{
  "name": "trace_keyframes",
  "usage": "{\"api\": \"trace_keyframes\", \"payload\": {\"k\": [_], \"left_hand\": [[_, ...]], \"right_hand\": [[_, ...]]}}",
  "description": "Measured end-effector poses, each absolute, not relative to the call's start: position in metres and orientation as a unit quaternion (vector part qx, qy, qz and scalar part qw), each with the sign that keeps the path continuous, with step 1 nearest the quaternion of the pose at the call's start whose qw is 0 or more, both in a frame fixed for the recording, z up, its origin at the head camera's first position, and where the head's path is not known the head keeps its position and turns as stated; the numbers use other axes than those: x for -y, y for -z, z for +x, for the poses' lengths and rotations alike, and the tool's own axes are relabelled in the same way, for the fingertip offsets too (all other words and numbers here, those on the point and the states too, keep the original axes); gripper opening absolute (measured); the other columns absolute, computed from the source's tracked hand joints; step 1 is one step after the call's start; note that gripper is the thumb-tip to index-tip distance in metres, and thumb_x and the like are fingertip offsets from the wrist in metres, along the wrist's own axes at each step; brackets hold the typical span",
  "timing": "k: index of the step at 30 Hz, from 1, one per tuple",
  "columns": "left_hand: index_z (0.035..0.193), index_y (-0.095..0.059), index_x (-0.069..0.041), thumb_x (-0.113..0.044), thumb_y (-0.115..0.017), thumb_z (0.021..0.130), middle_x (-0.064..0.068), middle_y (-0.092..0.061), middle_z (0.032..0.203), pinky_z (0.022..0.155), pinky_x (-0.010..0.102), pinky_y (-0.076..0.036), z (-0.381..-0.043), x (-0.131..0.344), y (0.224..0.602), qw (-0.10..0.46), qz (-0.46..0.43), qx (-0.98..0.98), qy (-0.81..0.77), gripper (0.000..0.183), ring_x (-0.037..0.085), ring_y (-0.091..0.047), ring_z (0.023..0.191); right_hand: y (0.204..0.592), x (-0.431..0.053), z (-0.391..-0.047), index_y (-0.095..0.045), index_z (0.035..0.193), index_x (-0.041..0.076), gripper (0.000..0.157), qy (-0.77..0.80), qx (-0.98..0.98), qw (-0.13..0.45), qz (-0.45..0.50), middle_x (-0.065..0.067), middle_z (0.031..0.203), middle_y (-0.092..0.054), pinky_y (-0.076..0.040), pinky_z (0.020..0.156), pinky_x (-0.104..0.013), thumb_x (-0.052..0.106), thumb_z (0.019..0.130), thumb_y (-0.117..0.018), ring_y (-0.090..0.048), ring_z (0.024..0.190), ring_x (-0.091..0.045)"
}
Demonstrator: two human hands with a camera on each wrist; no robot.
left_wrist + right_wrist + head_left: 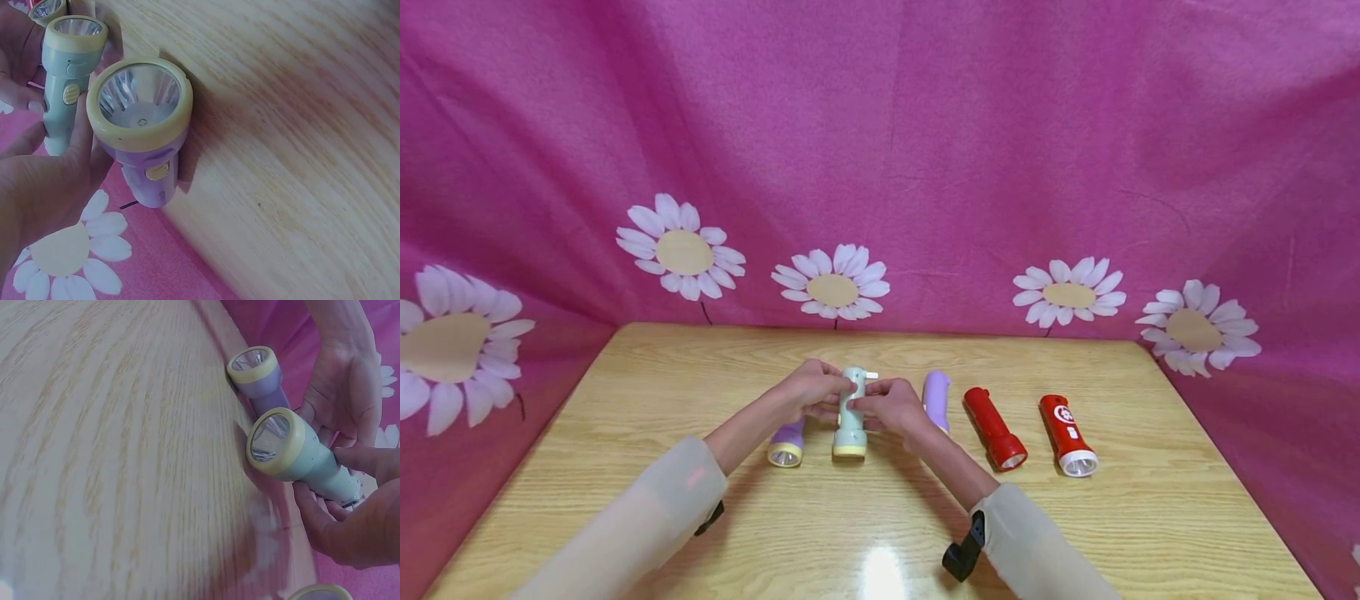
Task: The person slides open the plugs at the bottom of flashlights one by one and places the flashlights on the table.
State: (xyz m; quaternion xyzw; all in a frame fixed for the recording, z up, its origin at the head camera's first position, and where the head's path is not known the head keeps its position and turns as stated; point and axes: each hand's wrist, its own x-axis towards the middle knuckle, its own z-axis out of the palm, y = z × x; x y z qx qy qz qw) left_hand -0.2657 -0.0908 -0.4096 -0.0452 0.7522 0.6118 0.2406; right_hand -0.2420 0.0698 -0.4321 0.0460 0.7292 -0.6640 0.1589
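Both hands hold a pale green flashlight (851,425) with a cream rim, its lens end toward the person. My left hand (812,387) grips its left side, thumb on top of the barrel. From the right, my right hand (891,406) pinches the barrel between thumb and fingers. A small white piece (871,375) sticks out sideways at the tail end. In the left wrist view, a cream sliding switch (71,94) shows on the green body. Right beside the left hand lies a purple flashlight (150,181) with a cream rim, its barrel partly hidden by that hand in the head view.
Behind the right hand lies another purple flashlight (936,396), partly covered. Farther right are a red flashlight (992,425) and a red one with a white rim (1063,433). A pink cloth (925,167) with daisies borders the wooden table (1150,533).
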Motion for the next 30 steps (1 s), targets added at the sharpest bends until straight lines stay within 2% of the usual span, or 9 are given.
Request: {"api": "trace_keyframes", "payload": {"k": [6, 15, 25, 30], "left_hand": [[0.116, -0.055, 0.007, -0.006, -0.064, 0.094, 0.016, -0.07, 0.097, 0.069, 0.032, -0.06, -0.2681, 0.0908, 0.4115, 0.251, -0.044, -0.752, -0.608, 0.028, 0.02, -0.067, 0.079], [0.11, -0.058, 0.006, -0.006, -0.064, 0.096, 0.011, -0.068, 0.09, 0.066, 0.03, -0.06, -0.2714, 0.0906, 0.4167, 0.255, -0.046, -0.751, -0.607, 0.019, 0.017, -0.065, 0.075], [0.114, -0.057, 0.009, -0.006, -0.063, 0.096, 0.017, -0.068, 0.097, 0.066, 0.031, -0.061, -0.2716, 0.0874, 0.4169, 0.249, -0.048, -0.767, -0.59, 0.025, 0.019, -0.066, 0.078], [0.111, -0.058, 0.011, -0.006, -0.063, 0.096, 0.016, -0.065, 0.096, 0.068, 0.033, -0.061, -0.2711, 0.0852, 0.4189, 0.24, -0.045, -0.782, -0.574, 0.023, 0.02, -0.065, 0.077]], "right_hand": [[0.4339, -0.0694, -0.2425, -0.063, 0.114, -0.011, 0.032, 0.652, -0.741, 0.155, 0.043, -0.019, 0.107, -0.067, -0.06, 0.08, -0.038, 0.001, 0.086, -0.074, -0.069, 0.088, -0.025], [0.4352, -0.07, -0.2446, -0.062, 0.111, -0.011, 0.028, 0.645, -0.746, 0.162, 0.04, -0.019, 0.107, -0.066, -0.06, 0.079, -0.038, 0.0, 0.087, -0.072, -0.07, 0.092, -0.028], [0.4375, -0.0687, -0.2463, -0.061, 0.108, -0.011, 0.025, 0.641, -0.749, 0.164, 0.039, -0.014, 0.096, -0.066, -0.061, 0.077, -0.038, -0.002, 0.087, -0.071, -0.07, 0.088, -0.025], [0.4378, -0.0689, -0.2477, -0.061, 0.11, -0.011, 0.025, 0.635, -0.753, 0.169, 0.044, -0.014, 0.097, -0.065, -0.061, 0.076, -0.037, -0.003, 0.089, -0.071, -0.07, 0.089, -0.026]]}}
